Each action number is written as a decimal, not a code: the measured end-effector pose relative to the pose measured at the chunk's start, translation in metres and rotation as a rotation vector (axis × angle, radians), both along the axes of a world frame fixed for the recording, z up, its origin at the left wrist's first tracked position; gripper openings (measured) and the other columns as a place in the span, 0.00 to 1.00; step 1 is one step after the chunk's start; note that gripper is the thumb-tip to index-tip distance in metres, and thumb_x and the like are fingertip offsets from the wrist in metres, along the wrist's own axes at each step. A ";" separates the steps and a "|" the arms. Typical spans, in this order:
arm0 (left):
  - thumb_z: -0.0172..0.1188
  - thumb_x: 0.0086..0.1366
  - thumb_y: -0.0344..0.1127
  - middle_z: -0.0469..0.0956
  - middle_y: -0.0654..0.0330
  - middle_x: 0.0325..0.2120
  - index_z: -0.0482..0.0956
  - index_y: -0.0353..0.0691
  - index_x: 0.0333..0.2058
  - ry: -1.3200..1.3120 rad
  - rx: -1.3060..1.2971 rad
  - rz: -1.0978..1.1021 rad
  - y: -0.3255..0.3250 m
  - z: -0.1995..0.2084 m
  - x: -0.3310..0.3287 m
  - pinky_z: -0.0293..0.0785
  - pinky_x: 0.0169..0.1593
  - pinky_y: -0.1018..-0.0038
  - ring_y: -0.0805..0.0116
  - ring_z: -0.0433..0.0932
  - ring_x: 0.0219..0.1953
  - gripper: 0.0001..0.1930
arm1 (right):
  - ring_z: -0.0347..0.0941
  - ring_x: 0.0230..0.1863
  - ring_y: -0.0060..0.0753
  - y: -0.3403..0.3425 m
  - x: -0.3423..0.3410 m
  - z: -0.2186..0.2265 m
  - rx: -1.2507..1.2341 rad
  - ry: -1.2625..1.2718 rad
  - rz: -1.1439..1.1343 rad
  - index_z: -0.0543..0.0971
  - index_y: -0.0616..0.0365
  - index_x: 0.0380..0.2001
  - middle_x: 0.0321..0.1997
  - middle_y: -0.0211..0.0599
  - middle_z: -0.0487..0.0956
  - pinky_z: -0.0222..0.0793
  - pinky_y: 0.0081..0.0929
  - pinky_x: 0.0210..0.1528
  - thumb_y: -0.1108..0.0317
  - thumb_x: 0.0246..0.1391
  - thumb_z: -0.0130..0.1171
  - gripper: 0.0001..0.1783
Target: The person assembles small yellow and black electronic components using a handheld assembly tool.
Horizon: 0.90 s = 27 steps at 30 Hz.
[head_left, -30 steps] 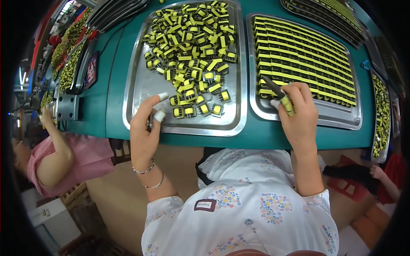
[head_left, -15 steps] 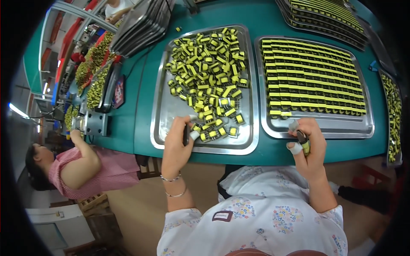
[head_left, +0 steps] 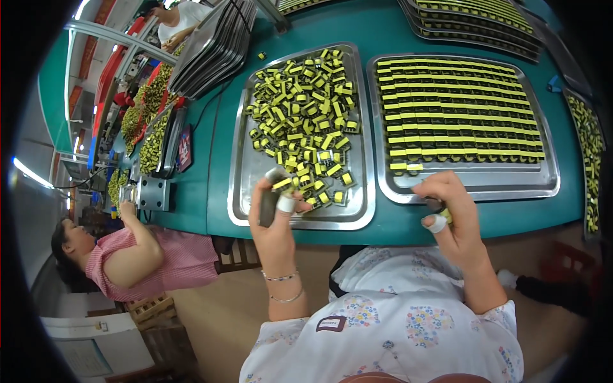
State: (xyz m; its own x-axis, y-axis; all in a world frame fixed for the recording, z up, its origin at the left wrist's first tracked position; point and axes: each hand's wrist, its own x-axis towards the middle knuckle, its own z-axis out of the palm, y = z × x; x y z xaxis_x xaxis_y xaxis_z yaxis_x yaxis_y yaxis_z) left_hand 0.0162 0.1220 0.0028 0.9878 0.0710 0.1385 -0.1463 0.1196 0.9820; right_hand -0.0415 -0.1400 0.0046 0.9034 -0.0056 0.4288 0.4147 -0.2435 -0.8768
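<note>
At the near edge of the left metal tray (head_left: 237, 191), my left hand (head_left: 276, 223) is closed round a dark flat piece (head_left: 267, 208). A small yellow-and-black transformer (head_left: 283, 184) shows at its fingertips; whether it is pinched I cannot tell. A loose heap of such transformers (head_left: 300, 108) fills much of that tray. My right hand (head_left: 461, 220) is closed in front of the right metal tray (head_left: 472, 191), holding a small dark part with yellow on it (head_left: 446, 215), mostly covered by fingers. White wraps cover some fingertips. Straight rows of transformers (head_left: 460, 115) stand in the right tray.
Stacked metal trays (head_left: 211, 48) lean at the back left; filled trays (head_left: 476, 29) are piled at the back right. Another tray of parts (head_left: 586, 159) lies at the far right. A co-worker in a striped top (head_left: 137, 262) sits left, near a metal block (head_left: 154, 193).
My left hand has turned and its fingers have spread a little, showing more of the dark piece. My right hand has tilted slightly, hiding more of its part. The whole view has shifted a little.
</note>
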 end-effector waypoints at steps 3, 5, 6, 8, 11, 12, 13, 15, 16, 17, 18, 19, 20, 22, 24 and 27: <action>0.58 0.60 0.25 0.72 0.48 0.47 0.66 0.32 0.52 0.104 -0.278 -0.250 -0.036 0.003 -0.006 0.81 0.37 0.75 0.71 0.78 0.37 0.20 | 0.69 0.33 0.34 0.001 -0.001 0.004 -0.201 -0.046 -0.002 0.76 0.60 0.41 0.36 0.40 0.72 0.65 0.27 0.34 0.66 0.47 0.62 0.16; 0.59 0.61 0.27 0.73 0.46 0.47 0.66 0.33 0.52 0.180 -0.337 -0.358 -0.053 0.005 -0.009 0.80 0.39 0.74 0.71 0.78 0.37 0.21 | 0.70 0.33 0.37 0.003 -0.002 0.005 -0.245 -0.061 -0.075 0.78 0.58 0.38 0.34 0.39 0.73 0.65 0.29 0.33 0.69 0.39 0.65 0.18; 0.59 0.61 0.27 0.73 0.46 0.47 0.66 0.33 0.52 0.189 -0.346 -0.374 -0.061 0.009 -0.011 0.80 0.39 0.74 0.71 0.78 0.37 0.21 | 0.70 0.32 0.38 0.001 -0.003 0.005 -0.298 -0.071 -0.081 0.78 0.58 0.38 0.34 0.39 0.73 0.65 0.30 0.33 0.69 0.38 0.65 0.18; 0.59 0.61 0.30 0.73 0.46 0.47 0.66 0.33 0.51 0.278 -0.316 -0.390 -0.072 0.016 -0.014 0.80 0.41 0.73 0.70 0.78 0.38 0.21 | 0.69 0.33 0.41 0.000 -0.005 0.004 -0.362 -0.078 -0.108 0.78 0.56 0.37 0.32 0.37 0.73 0.65 0.32 0.33 0.69 0.35 0.65 0.19; 0.60 0.61 0.31 0.74 0.46 0.46 0.66 0.33 0.52 0.261 -0.300 -0.452 -0.076 0.007 -0.013 0.80 0.42 0.72 0.70 0.78 0.39 0.22 | 0.70 0.33 0.41 -0.005 -0.008 0.002 -0.380 -0.051 -0.169 0.78 0.57 0.37 0.32 0.38 0.73 0.65 0.33 0.34 0.69 0.36 0.64 0.18; 0.61 0.61 0.32 0.74 0.46 0.45 0.66 0.32 0.52 0.238 -0.310 -0.460 -0.077 0.005 -0.013 0.80 0.42 0.72 0.70 0.78 0.38 0.23 | 0.70 0.33 0.41 -0.006 -0.008 0.001 -0.383 -0.044 -0.175 0.78 0.57 0.37 0.32 0.38 0.73 0.65 0.33 0.34 0.69 0.36 0.64 0.18; 0.61 0.61 0.32 0.74 0.46 0.45 0.66 0.32 0.52 0.242 -0.314 -0.465 -0.079 0.005 -0.014 0.80 0.42 0.72 0.70 0.78 0.38 0.23 | 0.70 0.34 0.41 -0.007 -0.008 0.000 -0.388 -0.039 -0.181 0.78 0.57 0.37 0.33 0.38 0.73 0.66 0.33 0.35 0.69 0.37 0.64 0.18; 0.60 0.60 0.31 0.75 0.48 0.43 0.65 0.30 0.52 0.255 -0.303 -0.425 -0.082 0.005 -0.016 0.82 0.41 0.75 0.70 0.79 0.37 0.23 | 0.70 0.34 0.41 -0.008 -0.008 0.000 -0.396 -0.030 -0.189 0.78 0.57 0.37 0.33 0.38 0.73 0.66 0.33 0.35 0.69 0.37 0.64 0.18; 0.60 0.60 0.31 0.75 0.48 0.43 0.65 0.30 0.52 0.256 -0.305 -0.426 -0.083 0.005 -0.016 0.82 0.41 0.75 0.70 0.79 0.37 0.23 | 0.70 0.35 0.41 -0.008 -0.008 0.000 -0.396 -0.034 -0.184 0.78 0.57 0.38 0.33 0.38 0.73 0.66 0.34 0.36 0.68 0.38 0.64 0.18; 0.61 0.60 0.30 0.75 0.48 0.42 0.66 0.30 0.51 0.250 -0.294 -0.416 -0.084 0.005 -0.017 0.82 0.40 0.75 0.70 0.79 0.36 0.23 | 0.70 0.35 0.41 -0.008 -0.007 0.000 -0.396 -0.038 -0.179 0.78 0.57 0.38 0.33 0.38 0.73 0.67 0.34 0.36 0.68 0.38 0.63 0.18; 0.62 0.59 0.30 0.75 0.48 0.42 0.66 0.30 0.51 0.243 -0.282 -0.405 -0.085 0.006 -0.018 0.82 0.40 0.75 0.70 0.79 0.36 0.23 | 0.70 0.35 0.41 -0.008 -0.007 -0.001 -0.398 -0.037 -0.178 0.78 0.57 0.38 0.33 0.38 0.73 0.67 0.34 0.36 0.68 0.38 0.63 0.18; 0.63 0.58 0.30 0.75 0.49 0.42 0.66 0.30 0.50 0.237 -0.270 -0.395 -0.086 0.006 -0.019 0.82 0.39 0.75 0.71 0.79 0.35 0.23 | 0.70 0.35 0.41 -0.009 -0.007 -0.001 -0.412 -0.040 -0.173 0.78 0.57 0.38 0.33 0.38 0.73 0.67 0.34 0.36 0.68 0.38 0.63 0.18; 0.63 0.58 0.30 0.75 0.49 0.42 0.66 0.30 0.50 0.238 -0.271 -0.395 -0.086 0.007 -0.020 0.82 0.39 0.75 0.71 0.79 0.35 0.23 | 0.70 0.35 0.41 -0.009 -0.007 -0.001 -0.425 -0.044 -0.169 0.78 0.57 0.38 0.33 0.38 0.73 0.67 0.34 0.36 0.67 0.38 0.63 0.18; 0.64 0.57 0.27 0.75 0.50 0.42 0.69 0.30 0.48 0.186 -0.240 -0.395 -0.086 0.008 -0.021 0.80 0.42 0.73 0.71 0.78 0.37 0.20 | 0.70 0.36 0.40 -0.007 -0.007 0.000 -0.434 -0.037 -0.172 0.78 0.55 0.38 0.33 0.35 0.73 0.67 0.34 0.37 0.69 0.36 0.64 0.19; 0.64 0.57 0.26 0.75 0.51 0.41 0.69 0.30 0.47 0.141 -0.209 -0.379 -0.086 0.007 -0.022 0.80 0.42 0.73 0.71 0.77 0.37 0.19 | 0.69 0.37 0.38 -0.007 -0.007 0.001 -0.442 -0.031 -0.174 0.77 0.54 0.38 0.33 0.33 0.72 0.66 0.34 0.38 0.72 0.34 0.65 0.21; 0.63 0.56 0.24 0.75 0.52 0.41 0.70 0.30 0.45 0.080 -0.164 -0.361 -0.085 0.007 -0.023 0.80 0.42 0.73 0.70 0.77 0.38 0.18 | 0.69 0.37 0.37 -0.006 -0.006 0.000 -0.471 -0.032 -0.163 0.77 0.54 0.37 0.33 0.32 0.72 0.66 0.34 0.38 0.71 0.34 0.65 0.20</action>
State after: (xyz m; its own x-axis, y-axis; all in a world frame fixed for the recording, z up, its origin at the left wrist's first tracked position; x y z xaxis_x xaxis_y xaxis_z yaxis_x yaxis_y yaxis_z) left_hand -0.0070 0.0367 0.0098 0.9605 -0.2676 0.0761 0.0098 0.3058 0.9520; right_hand -0.0478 -0.1465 0.0048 0.8932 0.0551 0.4462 0.3632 -0.6737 -0.6437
